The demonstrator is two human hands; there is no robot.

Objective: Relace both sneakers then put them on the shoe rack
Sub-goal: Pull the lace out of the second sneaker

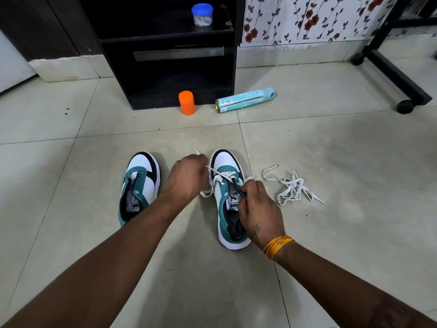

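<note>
Nearest the camera, 2 bare forearms reached forward over the pale tiled floor, the right one wearing a band of orange threads at the wrist. The right hand sat over the tongue of the right sneaker, its fingers curled and pinching a strand of the white lace just above the tongue label. The left hand hung between the 2 shoes, fingers curled round the other end of that lace, whose tip stuck out past the knuckles. The lace ran through only the lower eyelets, with a loose loop lying on the floor on the shoe's left side.

Both sneakers stood upright on the floor, toes pointing away from the person, side by side but apart. Each was white and teal with a black band round the toe, a white sole and a branded label on the tongue. The left sneaker had no lace, its eyelets bare and its tongue exposed.

To the right of the right sneaker, a second white lace lay in a loose tangle on the tiles.

Farther off, an orange container stood upright beside a pale blue spray can lying on its side, both just in front of a black shelf unit. On an upper shelf sat a clear jar with a blue lid. A floral-patterned wall rose to the right, with a black wheeled stand before it.
</note>
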